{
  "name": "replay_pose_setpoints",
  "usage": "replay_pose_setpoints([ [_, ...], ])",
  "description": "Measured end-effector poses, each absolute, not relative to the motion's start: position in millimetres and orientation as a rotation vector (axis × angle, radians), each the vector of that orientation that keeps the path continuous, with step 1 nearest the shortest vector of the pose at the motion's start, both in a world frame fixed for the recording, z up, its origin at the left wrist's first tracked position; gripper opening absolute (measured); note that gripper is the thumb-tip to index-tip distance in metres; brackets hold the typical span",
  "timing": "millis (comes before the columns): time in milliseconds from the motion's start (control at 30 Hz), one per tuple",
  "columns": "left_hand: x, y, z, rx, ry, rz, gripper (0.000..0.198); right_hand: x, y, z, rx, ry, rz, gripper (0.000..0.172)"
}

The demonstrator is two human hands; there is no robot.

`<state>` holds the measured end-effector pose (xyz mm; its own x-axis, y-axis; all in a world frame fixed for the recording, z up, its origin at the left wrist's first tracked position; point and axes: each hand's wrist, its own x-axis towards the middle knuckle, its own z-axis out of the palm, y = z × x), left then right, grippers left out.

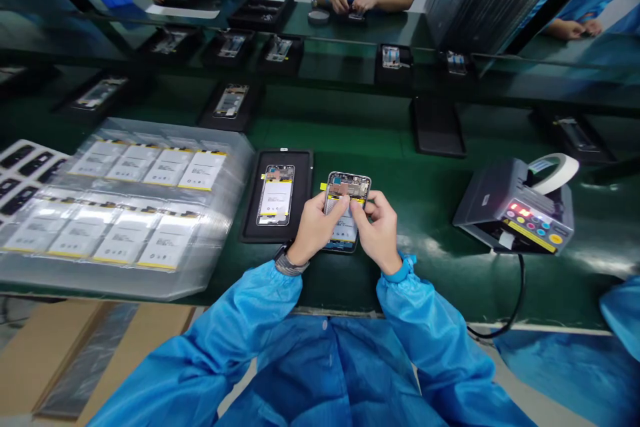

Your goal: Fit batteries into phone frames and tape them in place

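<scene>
An opened smartphone (pixel 345 230), its circuit board and white battery exposed, is held between both my hands just above the green bench. My left hand (pixel 316 223) grips its left side, thumb laid across the upper part of the battery. From the other side my right hand (pixel 377 227) holds the right edge, its thumb also pressing near the battery's top. A yellow tab sticks out at the phone's upper left. To the left, a second opened phone (pixel 276 197) with a battery lies in a black tray (pixel 250 230).
Clear plastic trays (pixel 200 280) of batteries lie at left. A grey tape dispenser (pixel 515 213) with a lit panel and cable stands at right. An empty black tray (pixel 439 127) sits behind. Co-workers' hands (pixel 353 1) work beyond a shelf holding phones in trays.
</scene>
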<state>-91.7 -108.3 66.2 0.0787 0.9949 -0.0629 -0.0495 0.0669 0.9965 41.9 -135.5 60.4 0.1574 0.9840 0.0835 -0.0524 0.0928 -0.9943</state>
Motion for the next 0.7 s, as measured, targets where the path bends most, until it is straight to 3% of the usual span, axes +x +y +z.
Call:
replay_pose_setpoints([
  [700, -91.5, -113.6, 69.2, 1.258, 1.152, 1.139, 0.045, 39.9, -141.8, 59.4, -1.236, -1.195, 0.788, 0.022],
])
